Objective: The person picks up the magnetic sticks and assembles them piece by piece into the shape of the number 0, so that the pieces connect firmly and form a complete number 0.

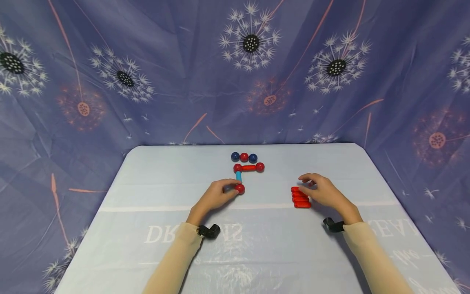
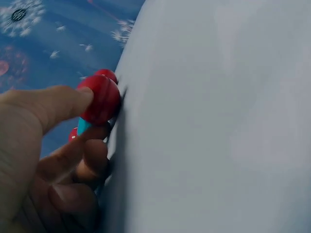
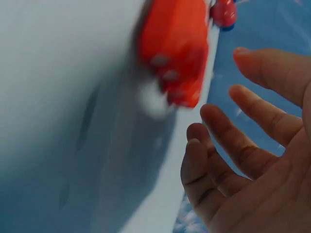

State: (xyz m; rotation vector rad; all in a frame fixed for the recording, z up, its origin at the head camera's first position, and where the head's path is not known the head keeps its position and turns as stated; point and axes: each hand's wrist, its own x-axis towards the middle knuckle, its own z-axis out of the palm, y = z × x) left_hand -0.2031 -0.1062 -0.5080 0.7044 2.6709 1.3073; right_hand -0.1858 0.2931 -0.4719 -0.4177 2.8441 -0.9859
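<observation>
My left hand (image 1: 214, 197) pinches a red ball (image 1: 240, 189) between thumb and fingers; the thumb presses its side in the left wrist view. That ball sits at the near end of a light-blue rod (image 1: 238, 176), whose far end meets another red ball (image 1: 238, 168). From there a red rod (image 1: 249, 168) runs right to a third red ball (image 1: 260, 167). My right hand (image 1: 327, 195) hovers beside a row of several loose red rods (image 1: 302, 205), fingers relaxed and apart. In the right wrist view nothing lies between its fingers, and the red rods (image 3: 175, 39) appear just beyond them.
Behind the joined pieces stand two dark-blue balls (image 1: 235, 156) with a red ball (image 1: 244, 157) between them. A white cloth with printed lettering covers the table (image 1: 147, 183). A purple dandelion-patterned curtain (image 1: 176, 81) hangs behind the table and along its sides.
</observation>
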